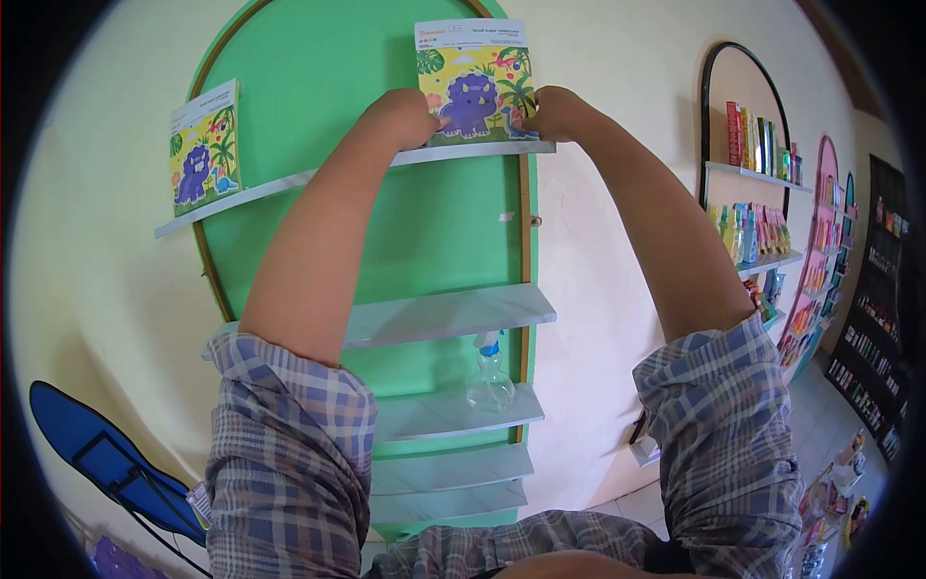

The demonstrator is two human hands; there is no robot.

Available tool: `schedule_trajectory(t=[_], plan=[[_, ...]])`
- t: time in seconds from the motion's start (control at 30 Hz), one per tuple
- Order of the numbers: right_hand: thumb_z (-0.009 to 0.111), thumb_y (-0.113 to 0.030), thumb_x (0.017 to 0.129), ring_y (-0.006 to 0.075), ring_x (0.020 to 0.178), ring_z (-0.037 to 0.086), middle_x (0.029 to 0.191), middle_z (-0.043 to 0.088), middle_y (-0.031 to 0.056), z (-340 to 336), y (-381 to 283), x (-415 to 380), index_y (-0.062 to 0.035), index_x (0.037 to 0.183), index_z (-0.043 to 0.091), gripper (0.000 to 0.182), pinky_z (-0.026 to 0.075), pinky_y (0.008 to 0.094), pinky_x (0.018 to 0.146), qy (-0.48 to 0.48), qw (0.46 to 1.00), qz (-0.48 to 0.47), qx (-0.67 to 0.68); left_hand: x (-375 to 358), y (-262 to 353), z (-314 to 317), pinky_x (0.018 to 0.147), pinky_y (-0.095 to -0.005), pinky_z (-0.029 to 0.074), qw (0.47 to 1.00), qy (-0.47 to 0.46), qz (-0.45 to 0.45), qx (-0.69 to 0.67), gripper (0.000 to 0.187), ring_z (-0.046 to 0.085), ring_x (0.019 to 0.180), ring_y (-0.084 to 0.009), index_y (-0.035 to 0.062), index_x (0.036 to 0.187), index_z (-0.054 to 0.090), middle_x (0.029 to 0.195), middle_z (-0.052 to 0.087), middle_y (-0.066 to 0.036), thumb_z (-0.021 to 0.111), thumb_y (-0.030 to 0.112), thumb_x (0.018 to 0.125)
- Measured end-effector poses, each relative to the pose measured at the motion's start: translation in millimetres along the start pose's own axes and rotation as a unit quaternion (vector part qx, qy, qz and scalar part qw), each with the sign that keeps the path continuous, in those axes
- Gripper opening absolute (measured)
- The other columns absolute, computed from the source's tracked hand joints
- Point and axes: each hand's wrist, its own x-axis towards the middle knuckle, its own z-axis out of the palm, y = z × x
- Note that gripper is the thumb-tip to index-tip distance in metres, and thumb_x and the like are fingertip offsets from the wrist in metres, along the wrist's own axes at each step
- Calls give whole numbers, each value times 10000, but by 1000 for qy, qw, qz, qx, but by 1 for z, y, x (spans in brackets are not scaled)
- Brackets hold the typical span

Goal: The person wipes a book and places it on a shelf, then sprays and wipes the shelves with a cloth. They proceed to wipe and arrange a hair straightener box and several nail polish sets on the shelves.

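A flat dinosaur-print package (471, 82), yellow and green with a purple triceratops, stands upright on the top shelf (318, 179) near its right end. My left hand (401, 118) grips its lower left edge, the thumb over the front. At the lower right edge my right hand (559, 114) holds it too, fingers partly hidden behind it. A second dinosaur-print package (204, 150) of the same look leans upright at the shelf's left end, apart from both hands.
Below are more pale shelves (453, 317) on the green arched panel (386, 246). A clear spray bottle (491, 384) stands on a lower one. To the right hang shelves with colourful boxes (748, 140). A blue folded board (106, 454) leans at lower left.
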Motion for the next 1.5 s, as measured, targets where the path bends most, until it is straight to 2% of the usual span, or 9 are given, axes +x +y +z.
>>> schedule_trajectory(t=[0.1, 0.43, 0.53, 0.6, 0.7, 0.9, 1.13, 1.3, 1.5], plan=[[620, -523, 849, 286, 711, 654, 720, 655, 156, 8, 8, 6, 30, 774, 677, 561, 522, 373, 692, 40, 998, -47, -27, 1, -1, 2, 700, -403, 499, 1000, 13, -2, 3, 505, 629, 706, -295, -22, 805, 661, 748, 653, -157, 646, 481, 852], [639, -559, 830, 269, 781, 678, 827, 682, 165, 3, 9, -2, 53, 824, 673, 613, 543, 343, 735, -4, 986, 4, 167, 7, -16, -3, 864, -375, 504, 996, 15, -77, -49, 684, 652, 968, -308, -52, 1143, 612, 1051, 667, -206, 609, 564, 846], [644, -565, 826, 305, 918, 671, 985, 666, 211, 7, 6, 3, 106, 1127, 582, 739, 546, 333, 786, 102, 981, 45, 157, 1, -23, -7, 927, -386, 484, 985, 107, -90, -98, 831, 619, 1076, -332, -92, 1311, 460, 1161, 621, -248, 575, 592, 854], [648, -576, 816, 327, 1040, 635, 1077, 631, 256, 9, -2, -2, 133, 1395, 261, 994, 519, 370, 878, 238, 952, 54, 185, 0, -22, -4, 939, -391, 479, 980, 146, -76, -110, 877, 605, 1101, -333, -91, 1362, 376, 1188, 607, -250, 570, 597, 854], [644, -586, 814, 354, 1110, 598, 1151, 580, 303, 4, -6, 0, 134, 1436, 10, 1143, 496, 387, 926, 199, 959, 35, 198, 0, -16, -3, 932, -397, 484, 977, 181, -52, -104, 955, 602, 1105, -339, -103, 1419, 250, 1190, 602, -255, 563, 601, 856], [655, -606, 792, 373, 1175, 549, 1331, 423, 338, 15, -11, 13, 169, 1415, 46, 1167, 501, 378, 927, 356, 922, 53, 145, -8, -3, -15, 825, -392, 533, 982, 162, -63, -74, 1014, 645, 1005, -348, -148, 1418, 161, 1076, 632, -270, 560, 598, 859], [630, -620, 800, 369, 1106, 597, 1203, 544, 323, 14, -10, -4, 178, 1404, 122, 1123, 488, 385, 934, 224, 937, 81, 256, -9, -12, -9, 836, -396, 525, 986, 122, -81, -85, 994, 641, 1006, -352, -145, 1411, 188, 1070, 632, -272, 609, 557, 847], [603, -464, 877, 227, 971, 664, 1007, 690, 145, 18, 7, -3, -1, 1364, 433, 694, 520, 319, 829, 162, 962, 28, 218, -2, -18, -4, 912, -402, 481, 994, 75, -17, -82, 892, 609, 1068, -347, -69, 1454, 208, 1148, 609, -261, 550, 538, 897], [613, -354, 886, 156, 772, 683, 841, 714, 58, 17, 8, -5, -180, 1365, 488, 525, 526, 302, 763, 161, 966, 42, 198, 3, -18, -1, 940, -399, 461, 997, 42, 36, -60, 814, 592, 1090, -349, -2, 1484, 200, 1198, 594, -242, 489, 525, 936]])
